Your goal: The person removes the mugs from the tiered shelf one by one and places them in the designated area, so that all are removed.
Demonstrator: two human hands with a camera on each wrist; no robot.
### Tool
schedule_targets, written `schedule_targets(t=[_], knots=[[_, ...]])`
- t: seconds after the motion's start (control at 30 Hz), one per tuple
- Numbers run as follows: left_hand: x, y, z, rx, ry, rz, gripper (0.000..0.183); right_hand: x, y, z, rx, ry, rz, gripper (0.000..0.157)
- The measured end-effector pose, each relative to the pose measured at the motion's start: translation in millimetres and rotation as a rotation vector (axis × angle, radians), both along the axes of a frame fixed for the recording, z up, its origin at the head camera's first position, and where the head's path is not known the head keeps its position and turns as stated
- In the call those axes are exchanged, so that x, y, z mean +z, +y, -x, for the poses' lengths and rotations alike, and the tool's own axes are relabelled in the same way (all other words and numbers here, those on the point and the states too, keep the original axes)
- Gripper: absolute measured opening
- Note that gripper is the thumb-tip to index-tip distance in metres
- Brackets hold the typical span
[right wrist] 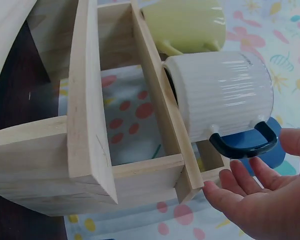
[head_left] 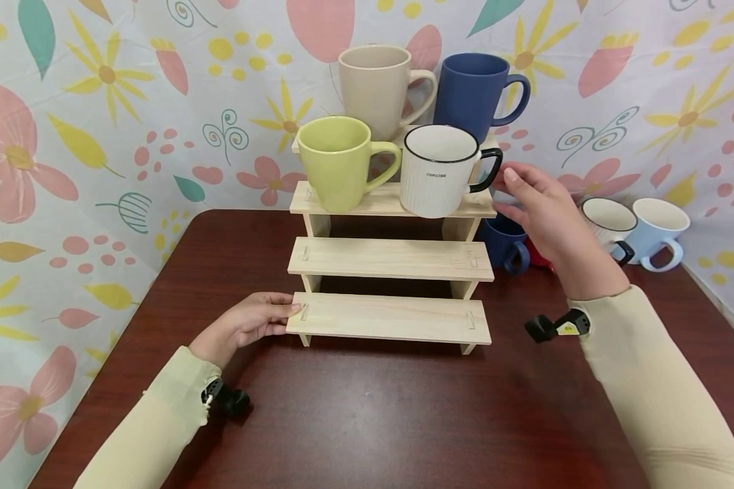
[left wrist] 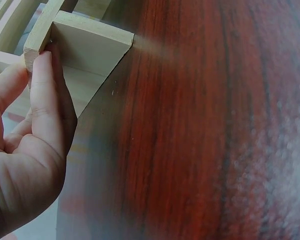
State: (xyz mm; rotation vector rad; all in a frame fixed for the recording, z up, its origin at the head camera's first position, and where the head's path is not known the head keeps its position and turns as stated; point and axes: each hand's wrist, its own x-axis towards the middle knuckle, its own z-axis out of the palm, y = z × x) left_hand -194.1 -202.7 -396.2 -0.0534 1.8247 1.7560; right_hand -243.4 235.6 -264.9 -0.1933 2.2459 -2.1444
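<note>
A stepped wooden display rack [head_left: 391,259] stands on the dark table. At its lowest step's left end, my left hand [head_left: 257,321] pinches the board; in the left wrist view the thumb and fingers [left wrist: 44,95] lie on opposite sides of the wood. A white ribbed mug [head_left: 434,187] with a black rim stands on the second step from the top, handle to the right. Beside that black handle [right wrist: 242,150] is my right hand [head_left: 550,214], thumb and fingers spread apart and not closed round it. A yellow-green mug [head_left: 335,166] shares this step.
On the top step are a beige mug [head_left: 373,88] and a blue mug [head_left: 467,95]. Behind my right arm stand a dark blue mug [head_left: 503,239], a white mug with black handle [head_left: 605,221], a light blue mug [head_left: 660,234] and something red, partly hidden. A floral cloth [head_left: 232,88] hangs behind.
</note>
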Motion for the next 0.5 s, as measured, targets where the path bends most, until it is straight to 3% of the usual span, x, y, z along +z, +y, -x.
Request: schedule_targets(t=[0.23, 0.5], knots=[[0.1, -0.6, -0.1, -0.002, -0.001, 0.001, 0.03, 5.8, -1.8, 8.8, 0.009, -0.006, -0.044, 0.064], [-0.2, -0.3, 0.9, -0.005, -0.001, -0.003, 0.036, 14.9, -2.7, 19.4, 0.069, -0.009, -0.054, 0.039]])
